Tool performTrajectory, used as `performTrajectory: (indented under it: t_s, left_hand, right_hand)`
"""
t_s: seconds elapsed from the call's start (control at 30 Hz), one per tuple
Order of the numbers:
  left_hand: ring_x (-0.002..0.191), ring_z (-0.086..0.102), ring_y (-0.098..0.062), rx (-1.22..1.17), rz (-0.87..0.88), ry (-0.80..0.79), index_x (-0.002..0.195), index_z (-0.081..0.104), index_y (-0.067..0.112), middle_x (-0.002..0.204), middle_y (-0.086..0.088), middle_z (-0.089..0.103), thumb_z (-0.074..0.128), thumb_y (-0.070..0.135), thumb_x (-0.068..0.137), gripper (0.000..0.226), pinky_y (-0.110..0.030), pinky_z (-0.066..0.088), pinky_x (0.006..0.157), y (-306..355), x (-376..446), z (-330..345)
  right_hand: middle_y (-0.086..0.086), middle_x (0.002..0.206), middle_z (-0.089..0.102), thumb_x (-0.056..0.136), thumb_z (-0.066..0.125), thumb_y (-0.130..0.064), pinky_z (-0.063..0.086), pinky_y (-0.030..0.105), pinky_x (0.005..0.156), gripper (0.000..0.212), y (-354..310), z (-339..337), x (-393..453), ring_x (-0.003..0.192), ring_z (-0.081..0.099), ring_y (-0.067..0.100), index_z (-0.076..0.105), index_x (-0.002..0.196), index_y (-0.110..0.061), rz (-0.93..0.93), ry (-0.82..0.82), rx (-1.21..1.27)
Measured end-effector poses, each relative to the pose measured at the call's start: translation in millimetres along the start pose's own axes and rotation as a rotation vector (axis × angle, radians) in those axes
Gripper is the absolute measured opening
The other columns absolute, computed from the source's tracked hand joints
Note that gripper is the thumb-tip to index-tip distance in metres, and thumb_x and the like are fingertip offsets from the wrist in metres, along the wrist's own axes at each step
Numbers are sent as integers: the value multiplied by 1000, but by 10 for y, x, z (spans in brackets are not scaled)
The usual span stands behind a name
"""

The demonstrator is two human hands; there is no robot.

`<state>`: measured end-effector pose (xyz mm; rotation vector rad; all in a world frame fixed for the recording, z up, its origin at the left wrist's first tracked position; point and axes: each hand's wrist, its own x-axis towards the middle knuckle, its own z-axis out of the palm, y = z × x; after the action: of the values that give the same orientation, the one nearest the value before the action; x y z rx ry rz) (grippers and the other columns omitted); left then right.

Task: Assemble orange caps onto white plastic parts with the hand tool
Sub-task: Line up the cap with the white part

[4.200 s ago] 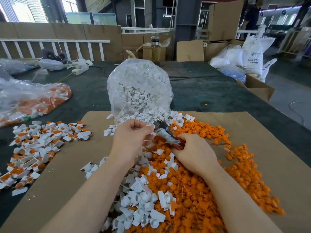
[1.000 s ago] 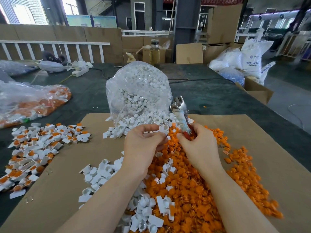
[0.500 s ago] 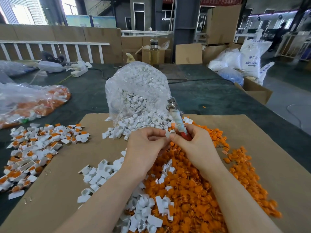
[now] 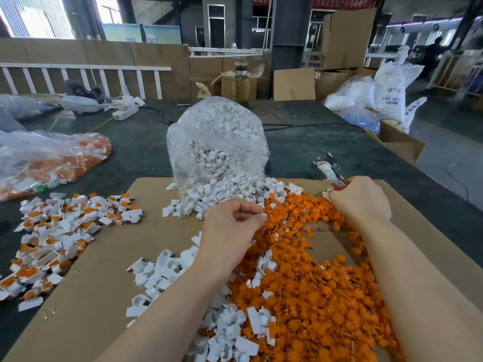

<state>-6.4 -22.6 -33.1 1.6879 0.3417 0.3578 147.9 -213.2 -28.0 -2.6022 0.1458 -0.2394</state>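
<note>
Between pressings, left hand (image 4: 232, 226) pinches a small white plastic part (image 4: 262, 214), right hand (image 4: 359, 202) grips red-handled metal pliers (image 4: 330, 169); next likely needs an orange cap from the pile (image 4: 313, 283).

Matt brown cardboard sheet (image 4: 109, 259) under glossy orange plastic caps (image 4: 308, 283); shiny metal hand tool (image 4: 329, 170).

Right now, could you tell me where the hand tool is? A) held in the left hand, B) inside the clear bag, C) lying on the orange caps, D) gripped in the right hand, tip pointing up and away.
D: the right hand grips the hand tool by its red handle, metal tip raised above the cardboard sheet.
</note>
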Motion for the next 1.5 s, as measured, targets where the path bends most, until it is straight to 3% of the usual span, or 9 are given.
performTrajectory:
  t_s: [0.17,0.33,0.5,0.73,0.83,1.0,1.17,1.37,1.5]
  left_hand:
    - [81,72,-25,-8,-1,-11,85,72,23,74,-1,74,74,14,85,9,-42,60,78,0,7,2]
    - [76,71,-16,-9,5,-6,87,72,21,75,-1,74,73,14,86,7,-27,57,68,-12,39,-29]
    - [72,69,-9,51,-8,38,82,72,28,76,4,74,73,17,86,12,-14,51,59,0,95,-90]
    - [49,54,7,355,3,48,92,67,32,79,10,65,71,28,86,9,-9,38,42,-53,251,-336]
    - [56,58,1,456,-36,-130,89,68,33,81,10,66,80,35,78,16,-15,41,48,-42,260,-391]
    - [59,62,5,582,-25,-313,79,70,30,69,14,68,85,40,71,19,-17,44,58,-1,234,-389]
    - [69,59,5,692,29,-310,80,69,32,80,16,66,82,37,75,15,-7,37,55,-1,198,-333]
    - [88,61,-3,840,114,-304,106,70,34,96,15,62,71,22,83,25,-20,53,74,-28,139,-265]
    - [82,58,-6,937,197,-231,97,73,31,87,14,56,69,32,88,10,-22,51,74,-64,95,-174]
  right_hand:
    - [11,90,65,83,69,-41,49,36,68,33,-48,125,165,83,62,32,62,97,-12,54,60,-21]
    - [13,93,64,81,64,-28,54,42,74,28,-1,162,185,85,61,34,62,102,-10,103,79,27]
    - [11,88,65,83,63,-28,47,33,65,25,23,38,102,79,61,30,64,101,-11,91,69,74]
    - [2,70,65,81,66,-24,42,24,50,6,-89,5,-430,62,62,16,64,78,-19,-151,-289,27]
    - [-3,76,65,81,70,-39,47,27,56,18,-144,142,-612,68,63,14,62,85,-23,-234,-373,-121]
    - [-6,78,62,85,65,-47,47,27,56,24,-156,289,-732,69,61,12,59,93,-25,-272,-289,-234]
    - [-8,76,61,87,64,-44,39,23,47,18,-143,282,-773,64,58,8,59,91,-27,-293,-296,-168]
    - [-10,77,59,86,63,-43,40,24,48,17,-136,273,-800,67,56,9,59,91,-28,-320,-221,-245]
    - [-9,75,59,86,62,-40,42,24,48,14,-128,279,-811,65,57,9,60,92,-27,-324,-228,-231]
